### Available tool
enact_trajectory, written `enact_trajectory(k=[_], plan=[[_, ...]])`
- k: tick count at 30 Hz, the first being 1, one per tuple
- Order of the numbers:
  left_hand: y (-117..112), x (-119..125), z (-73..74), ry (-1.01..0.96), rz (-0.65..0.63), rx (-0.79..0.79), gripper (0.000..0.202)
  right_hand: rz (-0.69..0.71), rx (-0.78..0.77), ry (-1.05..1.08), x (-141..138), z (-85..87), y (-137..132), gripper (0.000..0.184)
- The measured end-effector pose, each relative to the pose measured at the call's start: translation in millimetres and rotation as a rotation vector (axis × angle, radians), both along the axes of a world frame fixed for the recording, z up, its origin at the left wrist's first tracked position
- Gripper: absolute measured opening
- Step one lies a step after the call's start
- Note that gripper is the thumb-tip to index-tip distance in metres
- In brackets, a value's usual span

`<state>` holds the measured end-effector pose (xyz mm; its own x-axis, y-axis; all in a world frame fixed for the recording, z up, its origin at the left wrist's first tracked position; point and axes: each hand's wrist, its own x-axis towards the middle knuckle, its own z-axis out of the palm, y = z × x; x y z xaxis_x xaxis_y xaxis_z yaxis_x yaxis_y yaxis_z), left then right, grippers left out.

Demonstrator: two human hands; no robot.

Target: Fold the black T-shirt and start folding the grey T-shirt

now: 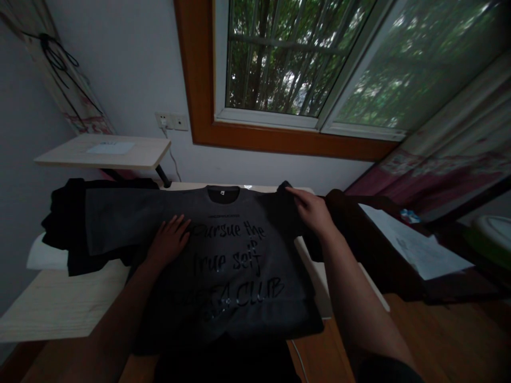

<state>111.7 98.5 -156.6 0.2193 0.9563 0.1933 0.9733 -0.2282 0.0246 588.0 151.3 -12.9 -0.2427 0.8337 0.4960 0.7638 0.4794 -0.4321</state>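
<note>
A dark grey T-shirt (pixel 227 213) with black lettering lies spread front side up over the table, its neckline toward the wall and its hem hanging toward me. My left hand (pixel 171 236) rests flat on its chest, left of the lettering, fingers spread. At the right sleeve, my right hand (pixel 313 210) has its fingers closed on the dark cloth near the shoulder. The left sleeve stretches out over a pile of black clothing (pixel 59 213).
The wooden table (pixel 72 303) has a raised shelf (pixel 99 149) with a paper at its back left. On the right, a white sheet (pixel 415 242) lies on a dark brown surface. Ahead are a wall socket (pixel 171 121), a window (pixel 295 64) and curtains (pixel 451 143).
</note>
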Motion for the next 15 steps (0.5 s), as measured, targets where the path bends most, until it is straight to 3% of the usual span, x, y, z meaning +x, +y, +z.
enact_trajectory(k=[4,6,8,12,15], plan=[[-0.6,-0.2,0.6,0.027,-0.012,0.004,0.054,0.321,-0.246,-0.028,-38.5,0.3,-12.9,0.038],[-1.3,-0.3,1.2,0.025,-0.017,0.011,0.054,0.410,-0.372,0.010,-45.2,-7.2,-17.5,0.037],[-1.8,-0.3,1.8,0.021,-0.015,0.015,0.053,0.341,-0.410,0.073,-40.6,-17.8,-19.8,0.038],[-2.4,0.1,2.2,0.028,-0.018,0.019,0.054,0.044,-0.355,0.049,-9.0,-41.6,-25.6,0.034],[-2.5,1.0,1.9,0.031,-0.013,0.023,0.054,-0.011,-0.429,-0.015,14.7,-61.0,-37.3,0.038]])
